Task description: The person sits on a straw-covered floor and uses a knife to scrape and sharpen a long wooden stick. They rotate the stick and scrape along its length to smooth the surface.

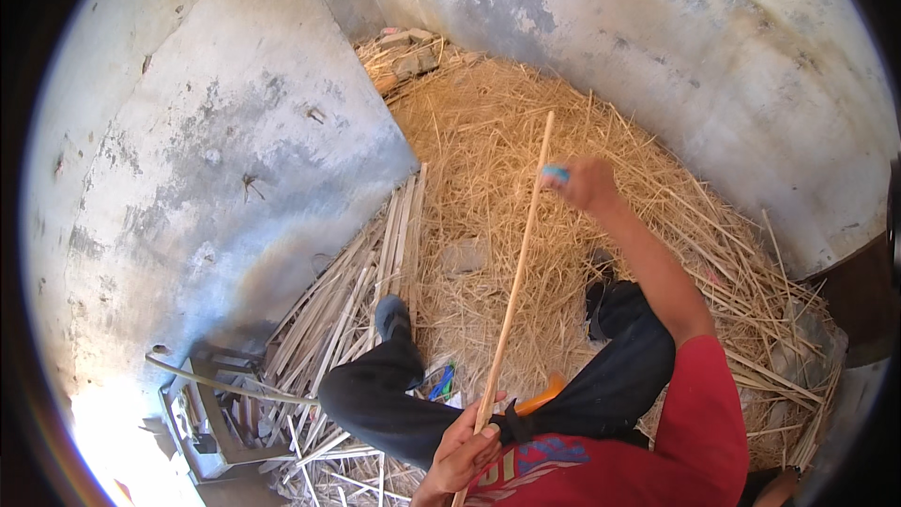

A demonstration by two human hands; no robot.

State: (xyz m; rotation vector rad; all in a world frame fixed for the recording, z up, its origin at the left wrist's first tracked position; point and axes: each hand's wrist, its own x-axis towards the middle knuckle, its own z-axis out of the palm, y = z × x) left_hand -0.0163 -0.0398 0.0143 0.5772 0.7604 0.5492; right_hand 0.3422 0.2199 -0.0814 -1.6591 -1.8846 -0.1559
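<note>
A long, thin, pale wooden stick point(522, 268), perhaps split bamboo, slants up from my lap to the upper middle. My left hand point(465, 451) is closed round its lower end, in front of my red shirt. Near the upper end is my right hand point(589, 185), with its fingers curled closed and slightly blurred. A small blue piece point(557, 173) shows at those fingers; whether it is a wrap or part of a tool I cannot tell. Whether these fingertips touch the stick is also unclear.
Shavings point(488, 150) cover the floor ahead. Long strips point(338, 310) lie in a pile at the left, and more strips point(751, 319) at the right. A wooden frame point(211, 413) stands lower left. An orange object point(542, 394) lies by my lap. Plastered walls point(244, 131) enclose the space.
</note>
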